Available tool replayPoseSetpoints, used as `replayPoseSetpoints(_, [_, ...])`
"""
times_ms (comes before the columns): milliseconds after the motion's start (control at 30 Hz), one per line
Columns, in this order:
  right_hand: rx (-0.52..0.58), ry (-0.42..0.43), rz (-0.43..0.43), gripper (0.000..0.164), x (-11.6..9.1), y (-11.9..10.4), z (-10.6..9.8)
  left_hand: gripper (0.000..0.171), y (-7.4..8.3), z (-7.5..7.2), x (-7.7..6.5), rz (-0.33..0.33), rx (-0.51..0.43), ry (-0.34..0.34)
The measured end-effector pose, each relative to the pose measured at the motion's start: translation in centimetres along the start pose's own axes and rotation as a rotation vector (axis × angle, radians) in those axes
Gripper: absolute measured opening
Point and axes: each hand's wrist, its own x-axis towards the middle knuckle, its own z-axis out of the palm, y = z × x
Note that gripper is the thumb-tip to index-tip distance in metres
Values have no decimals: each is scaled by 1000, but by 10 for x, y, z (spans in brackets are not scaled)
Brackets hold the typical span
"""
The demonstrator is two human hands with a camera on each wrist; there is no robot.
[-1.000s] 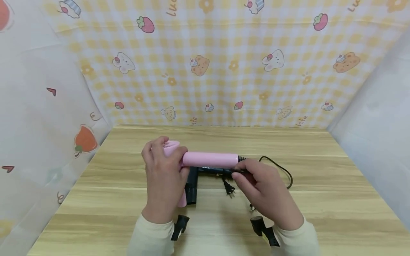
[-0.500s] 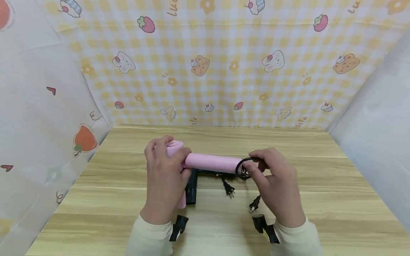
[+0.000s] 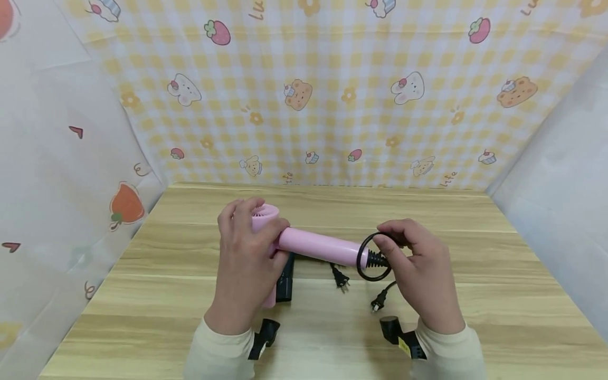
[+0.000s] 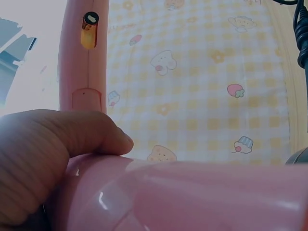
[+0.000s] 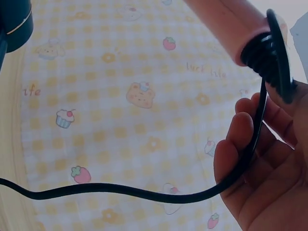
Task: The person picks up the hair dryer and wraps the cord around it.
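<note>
The pink dryer (image 3: 323, 246) is in both hands' reach over the table (image 3: 199, 295), its handle slanting down to the right in the head view. The left hand (image 3: 247, 258) grips it where barrel meets handle; the right hand (image 3: 420, 264) pinches a black loop (image 5: 280, 55) around the handle's lower end.

Only the left wrist view shows the handle's other face: an amber slot (image 4: 88, 39) with a dark button (image 4: 91, 18), a fine seam and a small rounded panel. Only the head view catches the grille (image 3: 263, 211), a round of radiating fins at the barrel's far end, and two plugs, the first plug (image 3: 340, 279) nearer the black device (image 3: 284, 285) and the second plug (image 3: 378, 302) near the right hand. The right wrist view alone shows the cord (image 5: 163, 197) sweeping across the curled fingers and off to the side.

The dryer is smooth, glossy plastic with a tubular handle. It ends in a black ribbed collar (image 3: 377, 259), which the thin loop encircles. The device is dark and shiny, mostly hidden beneath dryer and hand. Pale, streaky wood grain covers the table; behind hangs checked cloth (image 3: 328, 121), yellow and white, printed with cartoon animals and strawberries.
</note>
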Motion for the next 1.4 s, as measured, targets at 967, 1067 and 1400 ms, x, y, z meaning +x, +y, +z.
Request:
replayPoseSetpoints(967, [64,-188,68,26,-4,2,28,26,0,-2,2,-22,-85,160])
replayPoseSetpoints(1067, [89,-207,94,30,-3,0,32,25,-1,-3,2,-29,-86,178])
replayPoseSetpoints(1400, [165,-373,220,18,-6,0,38,25,-2,-1,2,-34,-89,219])
